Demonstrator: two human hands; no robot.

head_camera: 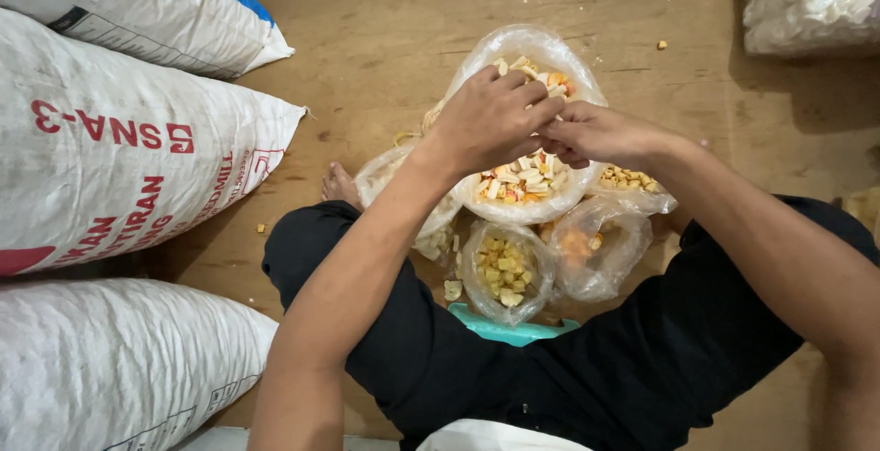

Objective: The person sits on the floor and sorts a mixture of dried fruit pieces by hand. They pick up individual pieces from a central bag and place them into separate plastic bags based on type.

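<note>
Two hands are working together: my left hand (490, 116) and right hand (600, 135) are curling and pinching something small over the big clear bag of mixed snacks (527, 181) sitting between my knees, so dropped bits are falling back in.

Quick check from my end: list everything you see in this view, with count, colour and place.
large snack bag: one, clear plastic, mixed white and orange pieces, centre, under both hands
small snack bags: at least four, clear, yellow or orange pieces, clustered around the large one
woven sacks: three, white, stacked along the left
packed white bag: one, top right corner
floor: brown wood, scattered crumbs
teal object: one, between the legs, mostly hidden
left hand: on the large bag's top
right hand: beside it, fingers meeting the left's
</note>
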